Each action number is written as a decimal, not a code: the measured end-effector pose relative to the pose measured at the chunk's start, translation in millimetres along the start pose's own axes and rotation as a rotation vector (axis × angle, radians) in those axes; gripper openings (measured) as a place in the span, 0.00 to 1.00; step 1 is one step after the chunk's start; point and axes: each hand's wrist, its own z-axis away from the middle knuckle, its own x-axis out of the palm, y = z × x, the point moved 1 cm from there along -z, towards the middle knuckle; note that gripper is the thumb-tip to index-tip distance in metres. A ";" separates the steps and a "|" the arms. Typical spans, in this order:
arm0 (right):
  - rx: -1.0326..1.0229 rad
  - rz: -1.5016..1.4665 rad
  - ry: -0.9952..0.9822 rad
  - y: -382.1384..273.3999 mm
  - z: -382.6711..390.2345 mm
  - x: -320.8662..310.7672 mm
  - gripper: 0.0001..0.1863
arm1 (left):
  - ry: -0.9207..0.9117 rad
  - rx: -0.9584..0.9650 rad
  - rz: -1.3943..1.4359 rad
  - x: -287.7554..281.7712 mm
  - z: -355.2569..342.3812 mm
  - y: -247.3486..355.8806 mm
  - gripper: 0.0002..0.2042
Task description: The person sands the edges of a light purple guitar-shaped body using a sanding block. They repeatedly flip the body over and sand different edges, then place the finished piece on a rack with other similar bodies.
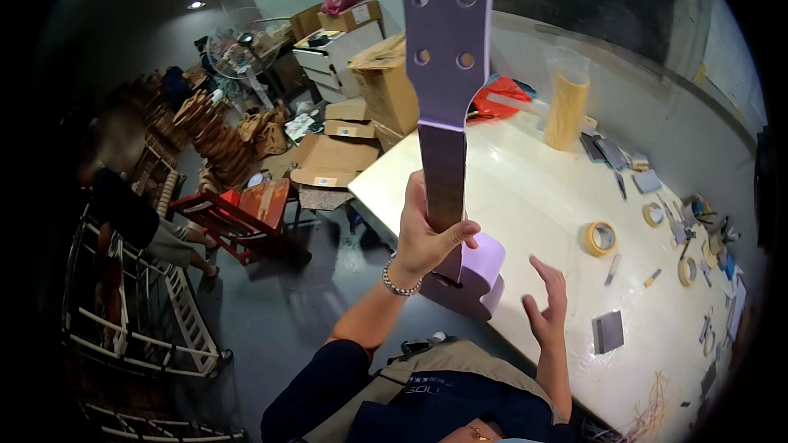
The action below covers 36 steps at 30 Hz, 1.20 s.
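A purple ukulele [448, 29] without strings stands nearly upright in front of me, its headstock with several peg holes at the top and its body low over the table's edge. My left hand [423, 234], with a beaded bracelet at the wrist, is wrapped around the neck below the headstock. To the right of the body, my right hand [548, 303] holds nothing, its fingers apart. The grey block [608, 332] on the white table [525, 184] lies just to the right of that hand.
Tape rolls [600, 238], a cutter [652, 277] and small tools lie on the table's right side. A yellow cylinder [566, 111] in clear plastic stands at the back. To the left are cardboard boxes [336, 160], a red wooden chair [246, 213], a fan [244, 43] and a seated person [131, 209].
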 end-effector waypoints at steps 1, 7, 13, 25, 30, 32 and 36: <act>-0.130 0.081 -0.023 -29.2 -24.3 1.8 0.36 | -0.006 0.041 -0.136 3.9 -1.0 -8.0 0.28; -0.101 0.180 -0.136 -61.7 -91.7 26.4 0.40 | -0.334 0.225 -0.643 38.3 -30.5 -24.4 0.20; 0.078 0.199 -0.106 -36.8 -95.4 24.7 0.35 | -0.099 0.273 -0.428 39.7 -53.5 10.3 0.19; 0.118 0.235 -0.107 -43.5 -95.7 31.7 0.33 | -0.082 0.170 -0.545 44.6 -63.7 36.8 0.05; 0.131 0.135 -0.123 -30.6 -109.3 25.0 0.35 | -0.095 0.544 -0.854 34.8 -25.5 24.4 0.05; 0.052 0.027 -0.045 -7.1 -116.8 21.3 0.42 | -0.120 0.485 -0.635 30.3 -1.7 16.8 0.10; 0.100 -0.130 0.013 25.9 -144.9 1.0 0.43 | -0.239 0.267 -0.246 15.1 62.0 17.9 0.12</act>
